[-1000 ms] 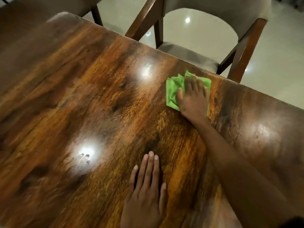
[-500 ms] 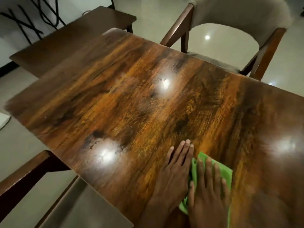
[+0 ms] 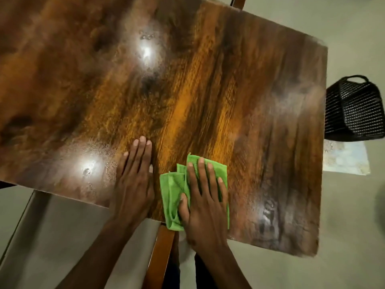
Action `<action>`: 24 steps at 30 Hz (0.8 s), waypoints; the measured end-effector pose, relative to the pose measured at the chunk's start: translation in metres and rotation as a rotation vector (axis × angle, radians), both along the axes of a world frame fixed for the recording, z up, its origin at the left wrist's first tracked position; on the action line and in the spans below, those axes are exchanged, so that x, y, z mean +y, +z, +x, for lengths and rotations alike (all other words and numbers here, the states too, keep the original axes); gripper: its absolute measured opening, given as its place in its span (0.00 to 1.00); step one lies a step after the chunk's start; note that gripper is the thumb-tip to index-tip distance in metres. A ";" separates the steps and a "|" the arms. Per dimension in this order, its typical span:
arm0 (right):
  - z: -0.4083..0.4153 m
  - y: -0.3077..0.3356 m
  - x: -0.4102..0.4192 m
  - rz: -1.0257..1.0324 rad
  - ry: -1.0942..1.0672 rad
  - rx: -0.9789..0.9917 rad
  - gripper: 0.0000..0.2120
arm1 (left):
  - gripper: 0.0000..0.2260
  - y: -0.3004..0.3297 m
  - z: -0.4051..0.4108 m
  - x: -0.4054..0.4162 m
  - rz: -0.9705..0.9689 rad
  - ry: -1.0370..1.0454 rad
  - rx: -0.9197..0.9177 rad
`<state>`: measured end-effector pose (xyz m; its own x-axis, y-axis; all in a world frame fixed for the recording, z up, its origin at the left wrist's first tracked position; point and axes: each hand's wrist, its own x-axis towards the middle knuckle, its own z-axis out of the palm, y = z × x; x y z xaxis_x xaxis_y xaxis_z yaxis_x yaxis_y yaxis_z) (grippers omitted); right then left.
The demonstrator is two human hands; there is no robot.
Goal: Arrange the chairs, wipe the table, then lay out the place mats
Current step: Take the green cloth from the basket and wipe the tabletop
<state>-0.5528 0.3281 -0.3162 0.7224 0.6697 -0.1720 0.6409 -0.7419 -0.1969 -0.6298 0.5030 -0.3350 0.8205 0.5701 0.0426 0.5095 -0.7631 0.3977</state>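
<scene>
Wiping underway: right hand (image 3: pixel 205 197) presses flat on the green cloth (image 3: pixel 174 190) at the counter's (image 3: pixel 208 80) near edge, left hand (image 3: pixel 133 180) flat, holding nothing. No place mats laid on it yet.

The table (image 3: pixel 208 90) runs off the top and left edges — the right hand (image 3: pixel 205 197) hides much of the cloth (image 3: pixel 173 190)

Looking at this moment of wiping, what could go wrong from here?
1. The green cloth already hangs a little over the near edge of the table; the right hand only presses it flat, so a pull toward the body may drag it off.
2. The cloth is bunched in folds, so it may leave streaks.
3. The left hand rests flat on the glossy top and may leave fresh prints.
</scene>
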 end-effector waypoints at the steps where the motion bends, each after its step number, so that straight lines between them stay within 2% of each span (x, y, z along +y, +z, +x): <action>1: 0.002 0.001 -0.003 -0.004 -0.015 -0.003 0.36 | 0.27 -0.001 0.001 -0.001 0.009 0.000 0.004; 10: 0.089 0.000 0.049 0.047 -0.088 -0.052 0.32 | 0.27 0.002 0.000 -0.003 0.020 0.002 0.022; 18: 0.030 0.012 -0.060 -0.014 -0.029 -0.006 0.35 | 0.26 0.005 0.002 -0.003 -0.001 0.005 -0.007; 24: 0.059 0.006 -0.081 -0.008 0.003 -0.033 0.36 | 0.26 0.007 0.003 -0.007 0.011 0.004 -0.033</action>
<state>-0.4939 0.2470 -0.3103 0.7259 0.6704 -0.1538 0.6489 -0.7417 -0.1699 -0.6270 0.4956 -0.3284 0.8162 0.5728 0.0756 0.4993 -0.7652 0.4063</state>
